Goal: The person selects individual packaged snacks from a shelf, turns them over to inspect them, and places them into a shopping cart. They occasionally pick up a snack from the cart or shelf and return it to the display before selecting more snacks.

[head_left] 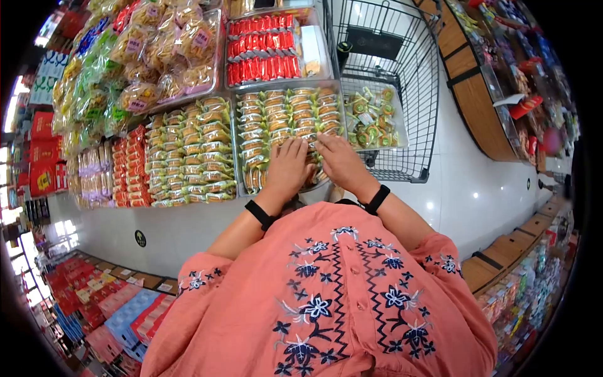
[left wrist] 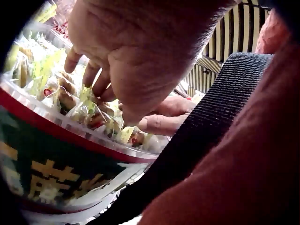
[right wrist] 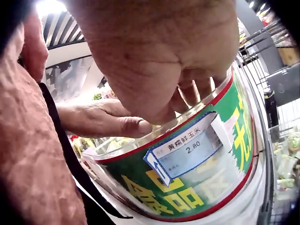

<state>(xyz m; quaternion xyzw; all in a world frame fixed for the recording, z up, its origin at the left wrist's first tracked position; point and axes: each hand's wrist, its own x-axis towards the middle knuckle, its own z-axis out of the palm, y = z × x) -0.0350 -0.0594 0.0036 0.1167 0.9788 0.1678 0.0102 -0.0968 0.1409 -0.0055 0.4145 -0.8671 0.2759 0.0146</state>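
From my end, I judge the tidying of the wrapped pastries (head_left: 276,113) to be well along: they sit in the clear-rimmed bin (head_left: 237,138), and toward its far side I see them standing in fairly neat columns. The near end is what I would call left to do, since the packets there lean more loosely and the hands partly cover them. My left hand (head_left: 289,166) reaches palm-down onto the packets, fingers relaxed and slightly spread. My right hand (head_left: 342,164) is close beside it, its fingers bent over the near rim; their tips are hidden, so I can't tell whether they pinch a packet. Beside the bin, the shopping cart (head_left: 375,43) holds a tray (head_left: 404,129) of green-wrapped packets (head_left: 370,116), with neither hand on them
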